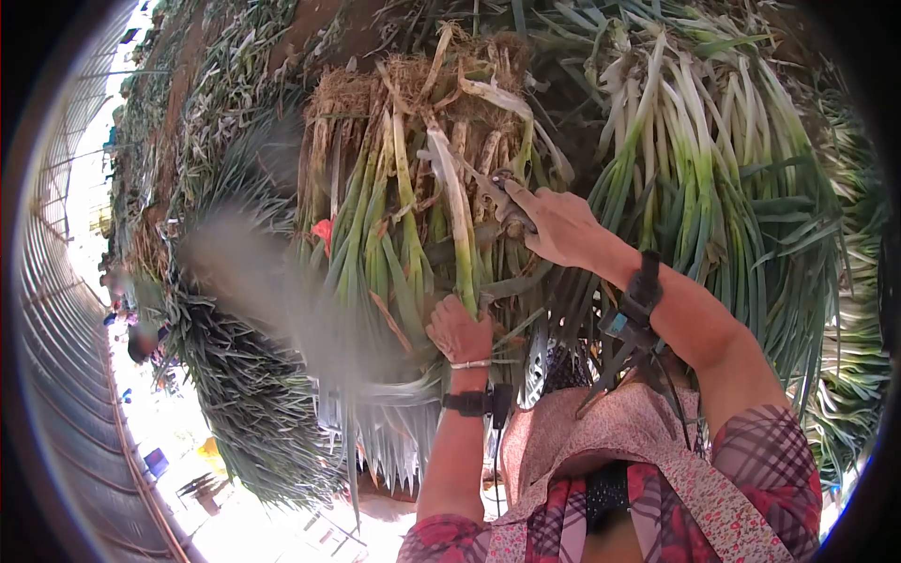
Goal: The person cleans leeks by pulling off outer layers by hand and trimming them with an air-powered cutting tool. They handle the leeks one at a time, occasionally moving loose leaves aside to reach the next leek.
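My left hand [460, 330] is closed around the green leaf end of a green onion [457, 202], whose pale stem points up and away from me. My right hand [568, 230] grips what looks like a pair of scissors [507, 199], with the metal blades right beside that stem. Beneath both hands lies a pile of untrimmed green onions [375, 188], brown roots at the far end and leaves toward me. Some stems there still carry dry, brownish outer skin.
Cleaner green onions with white stems [694, 122] lie at the right. More leafy stalks [253, 403] are heaped at the left, beside a greenhouse-like curved wall [66, 375]. A blurred grey-green streak [300, 300] crosses the left foreground. A small red scrap [323, 231] sits among the stems.
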Demonstrator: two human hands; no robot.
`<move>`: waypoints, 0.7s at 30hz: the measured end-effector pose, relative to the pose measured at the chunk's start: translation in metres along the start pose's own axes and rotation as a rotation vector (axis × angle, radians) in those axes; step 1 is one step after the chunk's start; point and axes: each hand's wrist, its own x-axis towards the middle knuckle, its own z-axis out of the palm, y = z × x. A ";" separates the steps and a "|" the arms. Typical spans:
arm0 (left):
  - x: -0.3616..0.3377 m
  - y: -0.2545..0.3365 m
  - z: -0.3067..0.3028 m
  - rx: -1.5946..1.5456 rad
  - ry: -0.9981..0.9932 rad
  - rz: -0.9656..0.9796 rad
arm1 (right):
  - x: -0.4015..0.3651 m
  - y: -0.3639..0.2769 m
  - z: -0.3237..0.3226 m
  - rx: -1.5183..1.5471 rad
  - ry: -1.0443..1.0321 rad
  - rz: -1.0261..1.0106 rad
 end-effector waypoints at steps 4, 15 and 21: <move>-0.011 0.002 -0.010 -0.041 -0.007 0.023 | 0.018 0.000 -0.013 0.003 -0.115 0.040; -0.021 -0.007 0.007 -0.025 0.082 -0.015 | 0.024 0.001 0.002 0.021 -0.030 0.041; -0.023 -0.008 0.000 -0.024 0.096 0.043 | -0.105 -0.022 -0.025 0.105 -0.400 -0.108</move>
